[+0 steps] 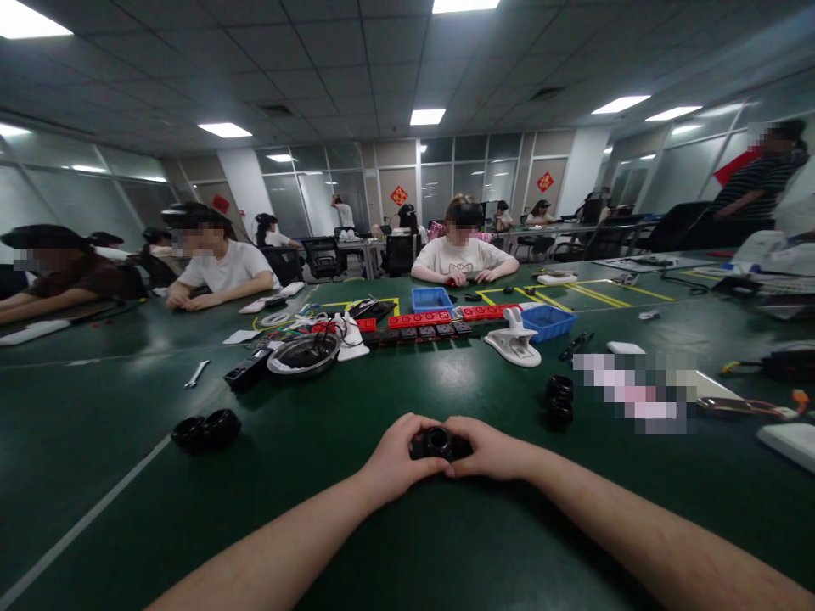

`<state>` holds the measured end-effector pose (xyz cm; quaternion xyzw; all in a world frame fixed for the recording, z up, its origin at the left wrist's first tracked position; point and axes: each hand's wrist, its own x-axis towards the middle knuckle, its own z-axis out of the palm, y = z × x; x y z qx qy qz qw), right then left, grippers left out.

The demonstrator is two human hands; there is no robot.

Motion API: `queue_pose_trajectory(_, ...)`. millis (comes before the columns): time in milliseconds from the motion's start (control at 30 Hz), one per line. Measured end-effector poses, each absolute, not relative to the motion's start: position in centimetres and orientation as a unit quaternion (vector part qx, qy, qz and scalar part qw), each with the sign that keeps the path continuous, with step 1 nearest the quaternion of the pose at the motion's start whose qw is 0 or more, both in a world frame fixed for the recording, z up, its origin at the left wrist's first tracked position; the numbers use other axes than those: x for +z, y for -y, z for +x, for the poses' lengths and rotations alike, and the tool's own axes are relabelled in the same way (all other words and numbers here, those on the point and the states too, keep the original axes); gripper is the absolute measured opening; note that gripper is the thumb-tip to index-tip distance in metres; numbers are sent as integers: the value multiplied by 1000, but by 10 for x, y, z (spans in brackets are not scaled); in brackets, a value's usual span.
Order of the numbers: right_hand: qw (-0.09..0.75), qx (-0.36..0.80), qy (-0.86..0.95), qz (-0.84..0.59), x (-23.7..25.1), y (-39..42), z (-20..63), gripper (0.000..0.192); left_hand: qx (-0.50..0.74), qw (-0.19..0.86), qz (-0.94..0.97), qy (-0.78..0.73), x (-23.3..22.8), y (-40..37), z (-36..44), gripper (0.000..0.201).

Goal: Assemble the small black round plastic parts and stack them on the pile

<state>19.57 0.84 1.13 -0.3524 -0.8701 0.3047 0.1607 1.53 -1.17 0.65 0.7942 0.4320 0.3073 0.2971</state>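
Observation:
My left hand (401, 456) and my right hand (487, 450) meet in front of me, low over the green table. Between them is a black round part with a hole (438, 440), its opening facing me. Fingers of both hands curl around its sides, and the thumbs come together beneath it. More black shows behind it, partly hidden by the fingers. A pair of black round parts (207, 429) lies to the left on the table. Another black pair (560, 399) sits to the right, beyond my right hand.
Ahead are a metal bowl with cables (304, 367), a black power strip (250, 367), a white clip stand (514, 344), red sockets (418, 320) and blue trays (548, 321). A wrench (197, 373) lies left. A person (464, 255) sits opposite; others sit left.

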Motion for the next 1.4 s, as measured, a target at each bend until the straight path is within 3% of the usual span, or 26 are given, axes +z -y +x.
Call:
queue_pose_trajectory(567,148,326,874,-328,9,-14,201,25,306,317,788,-431,7,12,15,38)
queue_pose_trajectory(900,158,317,862,-362,8,-13,197,33,306,310,781,-448,7,14,19,40)
queue_pose_trajectory(1233,200,167,844,-469,-6,-2,179,37,333,260,762,-491,0,16,22,33)
queue_pose_trajectory(1400,198,230,863,-404,4,-4,186,45,325,279,779,-458,3,12,19,33)
